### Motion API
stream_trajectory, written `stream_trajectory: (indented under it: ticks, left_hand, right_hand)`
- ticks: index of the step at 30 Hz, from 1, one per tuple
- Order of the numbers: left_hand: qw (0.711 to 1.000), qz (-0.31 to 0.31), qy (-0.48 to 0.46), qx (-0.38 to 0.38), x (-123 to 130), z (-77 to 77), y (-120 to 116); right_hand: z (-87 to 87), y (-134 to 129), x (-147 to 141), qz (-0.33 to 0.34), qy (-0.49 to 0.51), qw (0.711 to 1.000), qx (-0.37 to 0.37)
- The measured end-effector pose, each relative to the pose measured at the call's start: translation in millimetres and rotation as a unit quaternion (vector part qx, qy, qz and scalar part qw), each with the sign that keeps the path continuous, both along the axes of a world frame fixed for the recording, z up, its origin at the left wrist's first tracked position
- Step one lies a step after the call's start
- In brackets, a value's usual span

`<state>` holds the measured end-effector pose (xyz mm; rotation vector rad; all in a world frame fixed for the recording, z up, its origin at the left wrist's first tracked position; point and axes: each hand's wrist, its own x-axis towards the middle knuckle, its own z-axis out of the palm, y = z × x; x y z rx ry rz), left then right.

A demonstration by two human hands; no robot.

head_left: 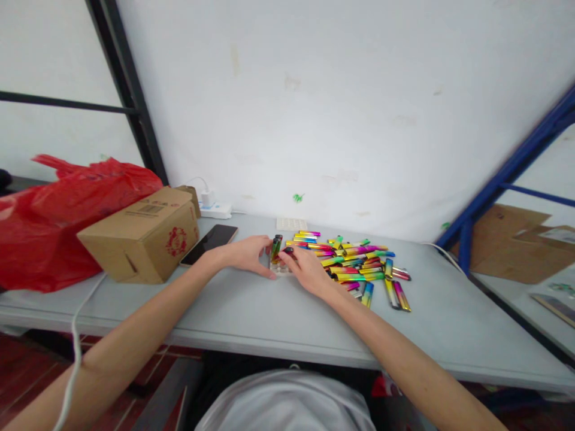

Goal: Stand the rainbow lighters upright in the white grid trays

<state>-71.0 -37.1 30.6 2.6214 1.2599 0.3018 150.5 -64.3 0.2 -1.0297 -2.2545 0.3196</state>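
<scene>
Near the middle of the grey table, a small pale tray (pixel 282 269) holds a few upright metallic lighters (pixel 275 248) at its left end. My left hand (pixel 250 254) curves round the tray's left side, thumb at the front and fingers apart at the back beside the standing lighters. Over the tray, my right hand (pixel 303 267) pinches a lighter with a dark top (pixel 288 250); most of its body is hidden by the fingers. A loose pile of shiny multicoloured lighters (pixel 354 261) lies just right of my right hand.
Another pale tray (pixel 291 224) lies by the wall. To the left are a phone (pixel 210 244), a cardboard box (pixel 142 236), a red plastic bag (pixel 67 221) and a white power strip (pixel 216 210). A blue metal frame (pixel 507 155) rises at the right, with cardboard (pixel 507 245) beyond it.
</scene>
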Motion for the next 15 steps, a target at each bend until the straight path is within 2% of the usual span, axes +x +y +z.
stream_trajectory:
  ticks: [4, 9, 12, 15]
  left_hand:
    - [1.0, 0.0, 0.0, 0.001, 1, 1.2, -1]
    - [1.0, -0.007, 0.017, 0.001, 0, 0.9, 0]
    - [1.0, -0.007, 0.016, -0.01, -1, 0.7, 1]
    - [1.0, 0.006, 0.011, -0.013, -2, 0.4, 2]
  right_hand:
    - [1.7, 3, -8, -0.028, -0.104, 0.992, 0.061]
    - [3.0, -1, -14, -0.085, -0.204, 0.966, 0.136]
    - [2.3, -3, -15, -0.07, -0.23, 0.958, 0.154]
    - [8.2, -2, -10, -0.07, -0.211, 0.962, 0.16]
